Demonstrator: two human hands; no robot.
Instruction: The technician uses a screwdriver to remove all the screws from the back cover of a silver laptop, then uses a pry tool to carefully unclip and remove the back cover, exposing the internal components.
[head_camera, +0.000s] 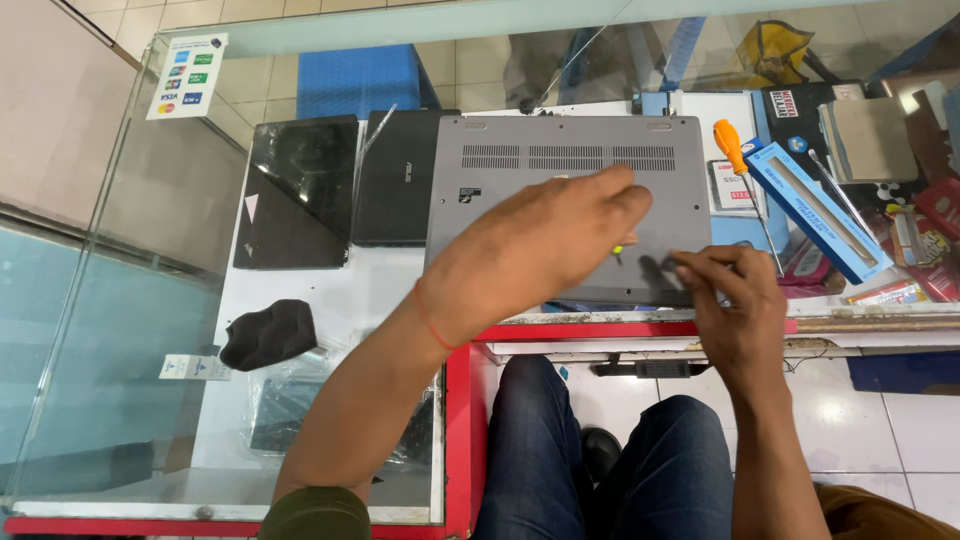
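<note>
A grey laptop (560, 170) lies upside down on the glass counter (150, 300), its vented base facing up. My left hand (545, 245) reaches across its near half, fingers curled over a thin tool with a yellow-green tip (618, 248). My right hand (730, 295) is at the laptop's near right corner, fingertips pinched on the base edge. Whether it holds a small part I cannot tell.
Two black laptops (300, 190) (398, 180) lie to the left. A black cloth (268, 333) sits nearer me. An orange-handled screwdriver (735, 150), a long blue box (815, 210) and packets crowd the right. A red counter edge (600, 330) and my knees are below.
</note>
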